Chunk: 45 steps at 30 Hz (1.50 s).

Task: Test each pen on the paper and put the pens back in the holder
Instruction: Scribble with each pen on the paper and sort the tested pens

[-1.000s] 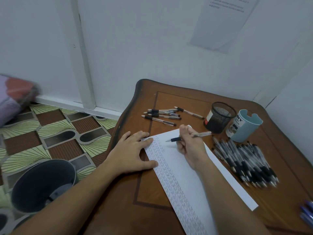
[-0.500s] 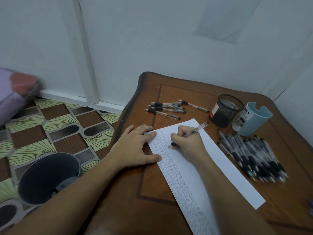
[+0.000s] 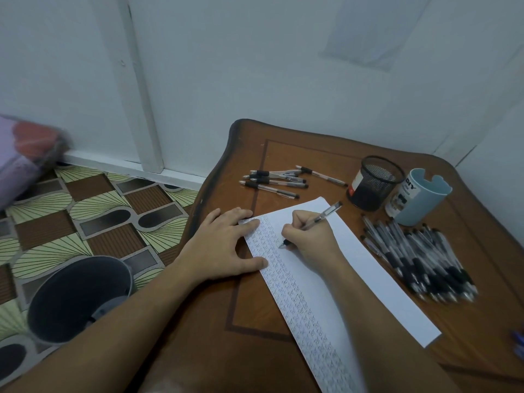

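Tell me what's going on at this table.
A person is testing pens. The right hand grips a pen with its tip on the paper, beside rows of earlier marks. The left hand lies flat on the paper's left edge. A big pile of pens lies to the right and a few pens at the far side. No pens stick out of the mesh holder or the blue cup.

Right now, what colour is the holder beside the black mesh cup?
The holder is light blue; head view.
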### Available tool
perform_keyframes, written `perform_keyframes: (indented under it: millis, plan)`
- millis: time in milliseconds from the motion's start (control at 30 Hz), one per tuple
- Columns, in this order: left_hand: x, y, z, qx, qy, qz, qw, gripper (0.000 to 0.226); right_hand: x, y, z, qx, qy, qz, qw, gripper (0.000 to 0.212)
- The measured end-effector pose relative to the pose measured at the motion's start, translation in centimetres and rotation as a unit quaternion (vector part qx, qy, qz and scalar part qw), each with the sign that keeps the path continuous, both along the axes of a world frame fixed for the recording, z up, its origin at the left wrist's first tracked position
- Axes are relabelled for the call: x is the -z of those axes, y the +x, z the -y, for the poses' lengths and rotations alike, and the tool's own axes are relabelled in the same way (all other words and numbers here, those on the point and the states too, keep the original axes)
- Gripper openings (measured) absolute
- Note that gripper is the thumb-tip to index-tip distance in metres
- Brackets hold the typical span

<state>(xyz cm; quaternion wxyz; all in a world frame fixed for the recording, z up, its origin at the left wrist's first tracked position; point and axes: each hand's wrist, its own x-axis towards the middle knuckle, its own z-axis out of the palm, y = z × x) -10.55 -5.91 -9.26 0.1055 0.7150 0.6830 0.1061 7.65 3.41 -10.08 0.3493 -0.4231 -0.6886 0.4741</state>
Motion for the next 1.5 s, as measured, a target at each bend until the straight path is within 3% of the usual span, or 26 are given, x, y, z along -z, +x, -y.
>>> perform_keyframes:
  millis: [333,433,833,1500]
  plan:
    - [-0.23,0.08,0.06,-0.001,-0.011,-0.001,1.000,0.097,-0.38,0.11,0.23,0.023,0.015,-0.003,1.000,0.043]
    - [-0.25,0.06,0.03,0.000,-0.009,-0.001,1.000,0.105,-0.26,0.14,0.22,0.019,0.016,0.014,1.000,0.047]
    - [-0.17,0.04,0.00,-0.002,-0.007,0.002,1.000,0.094,-0.51,0.10,0.33,0.029,0.013,0.029,0.999,0.037]
    - [-0.13,0.02,-0.12,-0.003,-0.012,-0.005,1.000,0.095,-0.49,0.05,0.32,0.044,0.020,0.049,0.998,0.034]
